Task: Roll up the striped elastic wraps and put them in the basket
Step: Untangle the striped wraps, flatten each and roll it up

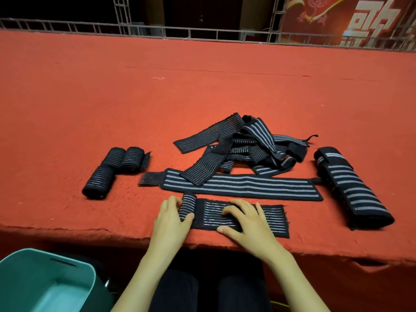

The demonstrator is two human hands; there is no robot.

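Your left hand (pixel 173 216) fingers curl round started roll of near wrap (pixel 273 219) at table (pixel 202 91) edge. Right hand (pixel 246 220) presses it flat, fingers straight. Finished rolls (pixel 105 180) lie on table; basket (pixel 42 262) shows none; pile (pixel 245 147) unrolled.

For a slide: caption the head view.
Left hand grips a partly rolled striped wrap, right hand presses it flat; teal basket nearby.

I see a black, grey-striped elastic wrap (pixel 274 218) lying flat, left end rolled; tangled loose wraps (pixel 247 145) behind it, three finished rolls (pixel 132 158) left, teal plastic basket (pixel 27 273) below-left.
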